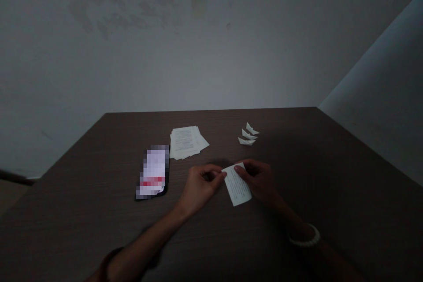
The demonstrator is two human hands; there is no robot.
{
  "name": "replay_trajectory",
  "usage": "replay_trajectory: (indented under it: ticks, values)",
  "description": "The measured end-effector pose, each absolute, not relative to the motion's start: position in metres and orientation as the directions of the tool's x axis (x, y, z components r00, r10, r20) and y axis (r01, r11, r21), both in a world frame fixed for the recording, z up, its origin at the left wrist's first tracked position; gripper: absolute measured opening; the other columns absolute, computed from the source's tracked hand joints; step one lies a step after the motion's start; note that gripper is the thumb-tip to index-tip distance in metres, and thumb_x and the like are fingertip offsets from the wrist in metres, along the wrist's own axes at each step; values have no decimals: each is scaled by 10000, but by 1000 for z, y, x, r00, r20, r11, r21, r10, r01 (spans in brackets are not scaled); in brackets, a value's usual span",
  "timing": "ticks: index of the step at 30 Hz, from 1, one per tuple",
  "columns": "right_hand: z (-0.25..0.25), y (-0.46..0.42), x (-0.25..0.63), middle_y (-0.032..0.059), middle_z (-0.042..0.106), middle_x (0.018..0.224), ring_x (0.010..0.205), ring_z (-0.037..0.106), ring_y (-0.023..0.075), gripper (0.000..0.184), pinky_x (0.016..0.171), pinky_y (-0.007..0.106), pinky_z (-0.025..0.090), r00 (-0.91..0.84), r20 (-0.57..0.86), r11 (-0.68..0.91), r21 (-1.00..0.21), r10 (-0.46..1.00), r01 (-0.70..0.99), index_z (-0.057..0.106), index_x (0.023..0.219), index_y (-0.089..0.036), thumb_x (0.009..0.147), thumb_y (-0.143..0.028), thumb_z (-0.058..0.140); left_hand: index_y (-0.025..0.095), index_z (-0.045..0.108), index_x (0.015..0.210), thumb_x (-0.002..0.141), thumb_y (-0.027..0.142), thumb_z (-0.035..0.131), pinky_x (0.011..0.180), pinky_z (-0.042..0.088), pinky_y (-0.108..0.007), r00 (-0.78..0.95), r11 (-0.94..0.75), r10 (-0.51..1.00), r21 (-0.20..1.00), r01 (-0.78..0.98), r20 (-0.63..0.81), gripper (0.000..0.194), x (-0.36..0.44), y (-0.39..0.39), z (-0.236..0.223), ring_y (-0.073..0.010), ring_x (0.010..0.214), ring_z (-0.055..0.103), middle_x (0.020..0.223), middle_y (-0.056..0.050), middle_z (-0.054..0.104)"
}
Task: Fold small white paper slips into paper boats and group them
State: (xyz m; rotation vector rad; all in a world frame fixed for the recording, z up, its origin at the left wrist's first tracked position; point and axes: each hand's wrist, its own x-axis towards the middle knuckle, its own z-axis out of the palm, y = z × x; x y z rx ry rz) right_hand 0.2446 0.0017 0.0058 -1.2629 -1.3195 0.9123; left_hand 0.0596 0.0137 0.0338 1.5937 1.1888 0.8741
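A small printed sheet of paper (238,188) is held up just over the table, tilted, with lines of text facing me. My left hand (203,183) pinches its upper left corner between thumb and fingertips. On the upper right edge, my right hand (261,178) grips it, thumb on the front and fingers behind. Beyond the hands, three small folded paper boats (248,137) stand close together. A stack of printed paper sheets (185,142) lies fanned out to the left of the boats.
A phone (153,172) with a blurred lit screen lies left of my left hand, near the stack. All of this rests on a dark brown table (99,158), whose far edge meets a grey wall (214,66) with stains and peeling patches.
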Motion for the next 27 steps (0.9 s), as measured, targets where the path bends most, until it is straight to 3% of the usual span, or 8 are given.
replay_trajectory:
  ticks: [27]
  values:
    - [5,1,245,30,709,643,562,663,172,209,503,257,532,109,178,154,-968,978,199,720,765,-176,745,-384,720,130,747,820,813,356,649,527,420,-230,282,-83,959,957,277,2,246,60,11,34,-143,587,566,653,-54,674]
